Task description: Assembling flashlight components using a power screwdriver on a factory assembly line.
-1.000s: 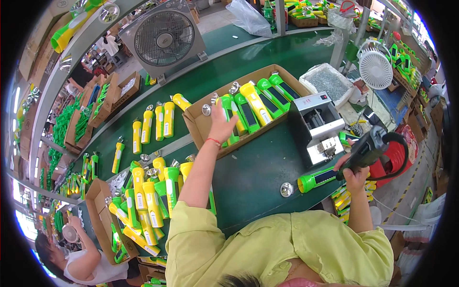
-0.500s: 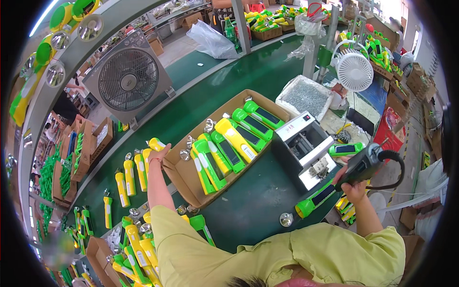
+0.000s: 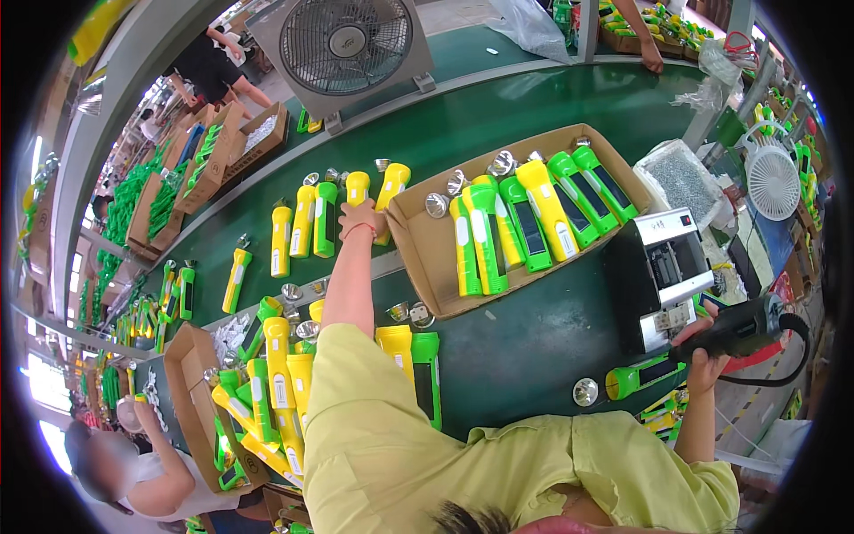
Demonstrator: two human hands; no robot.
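Observation:
My left hand [image 3: 360, 218] reaches over the belt with its fingers around the lower end of a yellow flashlight [image 3: 357, 188]. Close by its thumb lies another yellow flashlight [image 3: 391, 185]; to its left is a green flashlight [image 3: 325, 218]. My right hand [image 3: 702, 367] grips a black corded power tool [image 3: 737, 331]. Under the tool's front end lies a green flashlight [image 3: 648, 374] with a dark panel, its front facing left; the tool and fingers hide its far end. A loose silver reflector [image 3: 585, 392] sits just beside it.
A cardboard box [image 3: 418, 258] of flashlights sits between my arms, beside a black-and-silver machine [image 3: 663, 267]. More flashlights crowd a box [image 3: 191, 374] at lower left. A box fan [image 3: 347, 44] stands beyond the belt. Another person's arm [image 3: 642, 36] reaches in at the back; a person sits at lower left.
The view has swung left, so the scene sits further right. My left hand now wraps a flashlight in the row, its thumb less spread. Another person's arm has appeared at the back.

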